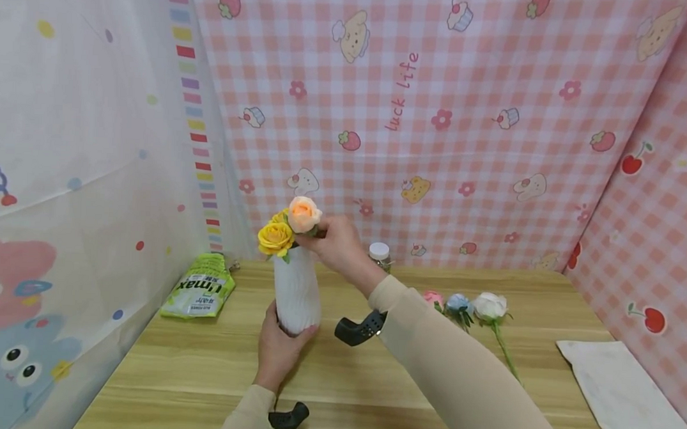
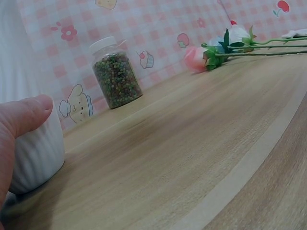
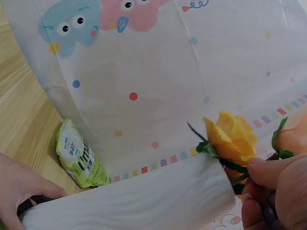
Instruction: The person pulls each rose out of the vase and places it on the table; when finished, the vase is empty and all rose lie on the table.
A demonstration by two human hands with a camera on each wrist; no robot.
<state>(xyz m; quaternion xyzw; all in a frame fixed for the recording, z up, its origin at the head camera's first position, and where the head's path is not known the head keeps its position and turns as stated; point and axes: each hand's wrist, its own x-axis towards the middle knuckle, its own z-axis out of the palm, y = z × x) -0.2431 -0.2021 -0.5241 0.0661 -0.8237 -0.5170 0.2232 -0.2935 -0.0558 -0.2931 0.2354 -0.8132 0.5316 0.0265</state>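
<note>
A white ribbed vase [image 1: 298,296] stands on the wooden table with yellow roses [image 1: 276,238] at its mouth. Low on the vase, my left hand [image 1: 280,346] grips it, the thumb lying across its side in the left wrist view. At the mouth, my right hand [image 1: 336,243] pinches a peach rose [image 1: 304,214] just below its bloom. The right wrist view shows thumb and fingers [image 3: 264,175] closed on the green stem, right at the vase's rim. The lower stems are hidden inside the vase.
A green snack bag [image 1: 201,288] lies at the left. Behind my right forearm is a white-lidded jar [image 2: 115,74] of small coloured beads. Pink [image 2: 196,58], blue [image 1: 459,304] and white [image 1: 491,306] flowers lie to the right, near a white cloth [image 1: 629,393]. Patterned curtains enclose the table.
</note>
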